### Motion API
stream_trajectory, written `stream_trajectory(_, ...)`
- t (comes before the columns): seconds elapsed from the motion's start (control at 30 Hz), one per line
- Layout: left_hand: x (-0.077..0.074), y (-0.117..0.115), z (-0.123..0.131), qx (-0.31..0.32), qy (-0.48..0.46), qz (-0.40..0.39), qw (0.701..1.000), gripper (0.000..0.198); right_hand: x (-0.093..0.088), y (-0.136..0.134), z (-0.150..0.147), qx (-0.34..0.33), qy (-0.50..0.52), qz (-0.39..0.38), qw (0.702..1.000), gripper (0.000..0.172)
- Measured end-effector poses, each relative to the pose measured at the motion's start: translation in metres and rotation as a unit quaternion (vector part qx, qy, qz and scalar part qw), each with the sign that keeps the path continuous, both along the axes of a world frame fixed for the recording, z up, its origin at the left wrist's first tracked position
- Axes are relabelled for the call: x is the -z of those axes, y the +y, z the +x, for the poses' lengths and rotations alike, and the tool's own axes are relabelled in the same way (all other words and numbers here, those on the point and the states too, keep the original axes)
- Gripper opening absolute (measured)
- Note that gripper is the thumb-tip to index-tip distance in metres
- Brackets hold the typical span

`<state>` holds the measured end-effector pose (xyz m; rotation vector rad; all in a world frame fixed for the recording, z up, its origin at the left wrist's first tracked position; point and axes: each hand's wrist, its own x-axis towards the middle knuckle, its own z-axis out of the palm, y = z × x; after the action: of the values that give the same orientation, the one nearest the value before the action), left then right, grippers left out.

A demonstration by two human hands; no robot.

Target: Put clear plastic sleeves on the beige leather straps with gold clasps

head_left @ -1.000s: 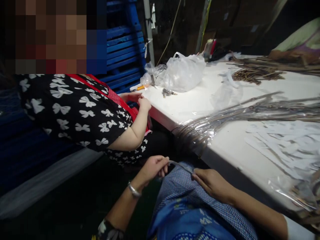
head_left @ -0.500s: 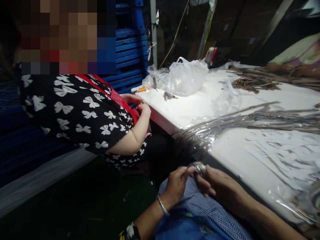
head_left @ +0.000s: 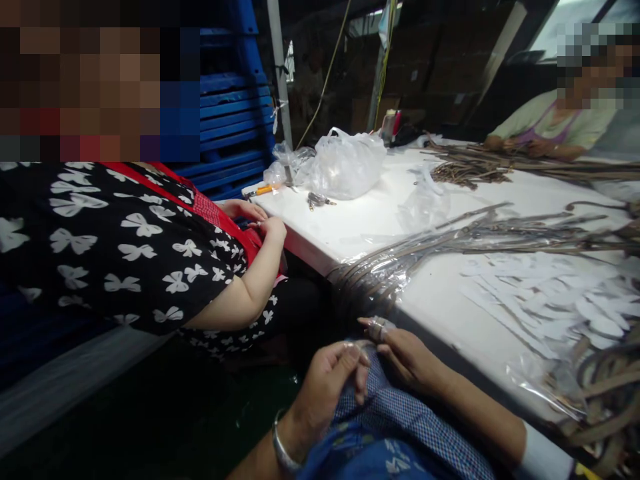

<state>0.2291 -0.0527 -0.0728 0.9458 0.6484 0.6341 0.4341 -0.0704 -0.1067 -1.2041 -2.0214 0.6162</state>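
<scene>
My left hand [head_left: 333, 377] is curled closed over my lap, pinching a thin clear strip near its fingertips. My right hand [head_left: 400, 353] sits just right of it, fingers bent, with the clear strip [head_left: 379, 327] wound round one raised finger. Both hands hover above my blue checked apron [head_left: 400, 417], close to the near edge of the white table [head_left: 380, 220]. A bundle of long brown straps in clear plastic [head_left: 450, 243] lies on the table just above my hands, its end hanging over the edge.
A person in a black dress with white bows [head_left: 140, 247] sits at left, hands at the table corner. Another person [head_left: 545, 127] works at the far right. A clear plastic bag [head_left: 345, 163], white paper strips [head_left: 550, 300], more straps [head_left: 475, 170] and blue pallets [head_left: 230, 127] surround us.
My hands held a strip stretched between them, then came together; now the strip is wrapped round my right finger and my left hand has dropped slightly. The view tilted up.
</scene>
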Motion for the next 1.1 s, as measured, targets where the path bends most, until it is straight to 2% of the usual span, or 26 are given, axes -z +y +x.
stream_trajectory(0.07,-0.001,0.013,-0.008,-0.017,0.017,-0.040,0.999,0.037,0.003,-0.008,-0.004,-0.029,-0.056,-0.031,0.998,0.029)
stream_trajectory(0.1,0.000,0.021,-0.012,-0.004,0.035,-0.047,0.998,0.037,0.002,-0.012,-0.007,-0.025,-0.064,-0.058,0.996,0.030)
stream_trajectory(0.17,0.006,0.035,-0.019,0.019,0.100,-0.004,0.995,0.037,-0.003,-0.017,-0.010,0.008,-0.038,-0.153,0.988,0.034)
stream_trajectory(0.2,0.010,0.041,-0.022,0.002,0.149,0.051,0.988,0.034,-0.006,-0.019,-0.011,0.026,0.001,-0.228,0.973,0.036)
stream_trajectory(0.23,0.015,0.045,-0.025,-0.034,0.203,0.126,0.970,0.028,-0.008,-0.021,-0.011,0.039,0.057,-0.312,0.947,0.038)
stream_trajectory(0.3,0.023,0.046,-0.028,-0.113,0.286,0.284,0.908,0.019,-0.013,-0.023,-0.011,0.042,0.196,-0.464,0.863,0.041)
stream_trajectory(0.33,0.026,0.043,-0.028,-0.128,0.300,0.343,0.881,0.020,-0.016,-0.025,-0.010,0.036,0.261,-0.512,0.817,0.041)
stream_trajectory(0.37,0.028,0.037,-0.027,-0.115,0.297,0.383,0.867,0.024,-0.018,-0.025,-0.011,0.027,0.319,-0.540,0.778,0.039)
stream_trajectory(0.43,0.032,0.023,-0.020,-0.049,0.260,0.424,0.866,0.031,-0.025,-0.027,-0.013,0.011,0.403,-0.556,0.727,0.033)
stream_trajectory(0.5,0.036,0.010,-0.010,-0.009,0.222,0.439,0.871,0.037,-0.035,-0.027,-0.017,-0.001,0.459,-0.547,0.700,0.031)
stream_trajectory(0.53,0.038,0.007,-0.005,-0.007,0.209,0.440,0.873,0.038,-0.042,-0.026,-0.019,-0.008,0.478,-0.536,0.696,0.031)
stream_trajectory(0.6,0.041,0.004,0.007,-0.025,0.192,0.418,0.887,0.033,-0.057,-0.024,-0.022,-0.021,0.502,-0.499,0.706,0.033)
stream_trajectory(0.7,0.042,0.008,0.022,-0.030,0.164,0.356,0.919,0.033,-0.079,-0.017,-0.021,-0.023,0.535,-0.391,0.749,0.037)
stream_trajectory(0.77,0.039,0.008,0.028,-0.006,0.131,0.317,0.939,0.036,-0.088,-0.011,-0.016,0.007,0.530,-0.281,0.800,0.040)
stream_trajectory(0.83,0.034,0.004,0.032,0.023,0.103,0.280,0.954,0.037,-0.088,-0.003,-0.007,0.063,0.457,-0.156,0.873,0.040)
stream_trajectory(0.9,0.027,-0.003,0.032,0.042,0.078,0.230,0.969,0.039,-0.079,0.004,0.004,0.109,0.295,-0.036,0.949,0.040)
stream_trajectory(0.93,0.023,-0.006,0.030,0.047,0.066,0.198,0.977,0.040,-0.072,0.007,0.010,0.117,0.211,0.007,0.970,0.040)
stream_trajectory(1.0,0.014,-0.010,0.024,0.049,0.043,0.124,0.990,0.040,-0.052,0.010,0.020,0.100,0.078,0.050,0.991,0.039)
stream_trajectory(1.1,-0.003,-0.006,0.014,0.026,0.035,0.034,0.998,0.041,-0.025,0.003,0.024,0.031,-0.032,0.048,0.998,0.041)
